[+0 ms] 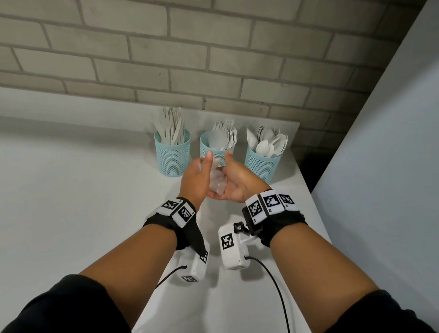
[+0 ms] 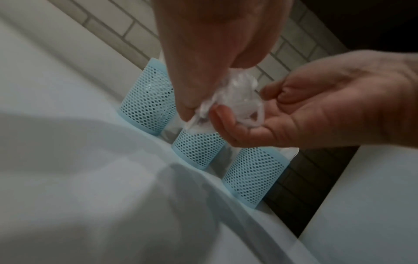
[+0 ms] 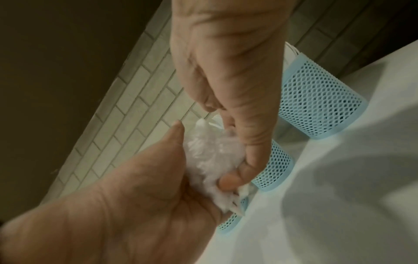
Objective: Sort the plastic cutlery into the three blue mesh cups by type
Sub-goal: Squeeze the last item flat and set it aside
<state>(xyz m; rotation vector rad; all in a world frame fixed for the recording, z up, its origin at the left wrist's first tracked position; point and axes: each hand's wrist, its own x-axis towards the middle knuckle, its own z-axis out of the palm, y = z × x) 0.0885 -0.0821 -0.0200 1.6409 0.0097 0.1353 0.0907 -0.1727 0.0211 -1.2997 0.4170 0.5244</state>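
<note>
Three blue mesh cups stand in a row by the brick wall: the left cup (image 1: 174, 157) holds knives, the middle cup (image 1: 215, 154) forks, the right cup (image 1: 262, 164) spoons. In front of the middle cup both hands meet around a crumpled clear plastic wrapper (image 1: 216, 184). My left hand (image 1: 203, 173) pinches the wrapper (image 2: 237, 100) from above. My right hand (image 1: 229, 177) cups it in curled fingers, palm turned to the left. In the right wrist view the wrapper (image 3: 210, 157) sits squeezed between both palms. I see no loose cutlery on the table.
The white table (image 1: 64, 184) ends at a brick wall (image 1: 199, 45) behind the cups. A white panel (image 1: 402, 145) rises close on the right, with a dark gap beside the spoon cup. Camera units and black cables hang under both wrists.
</note>
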